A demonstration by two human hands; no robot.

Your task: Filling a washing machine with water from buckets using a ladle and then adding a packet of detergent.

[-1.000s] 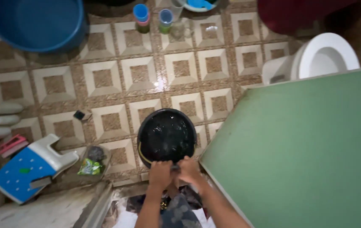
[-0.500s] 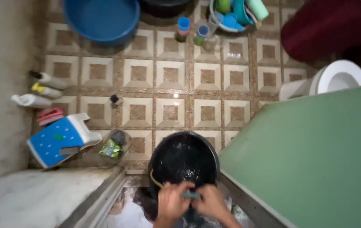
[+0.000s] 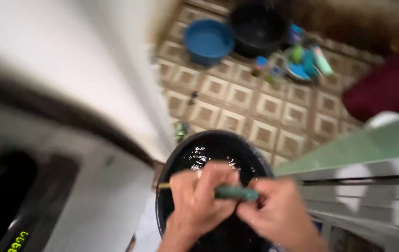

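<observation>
The view has swung since the earlier frame: a pale wall (image 3: pixel 68 60) now fills the upper left, where before it was only a strip at the left edge, and the picture is blurred by motion. A dark appliance with a small lit display (image 3: pixel 17 240) shows at the lower left corner; it was not in view earlier. The patterned tile floor (image 3: pixel 237 98) has shrunk to a patch at upper centre. The green door (image 3: pixel 372 140) on the right has narrowed from a wide panel to a slanted band. The dark red tub (image 3: pixel 386 88) remains at the floor's right edge, and the blue basin (image 3: pixel 209 39) and a black bucket (image 3: pixel 258 28) stand at the far edge of the floor, smaller than before.

The black bucket of water (image 3: pixel 209 154) has risen toward the camera and now fills the lower centre. Its green handle grip (image 3: pixel 234 192) crosses above the water. The left hand (image 3: pixel 199 200) is closed around the grip's left part; the right hand (image 3: pixel 274 214) is closed on its right end. Both hands were already on the grip earlier. Small coloured containers (image 3: pixel 302 60) cluster beside the far bucket.
</observation>
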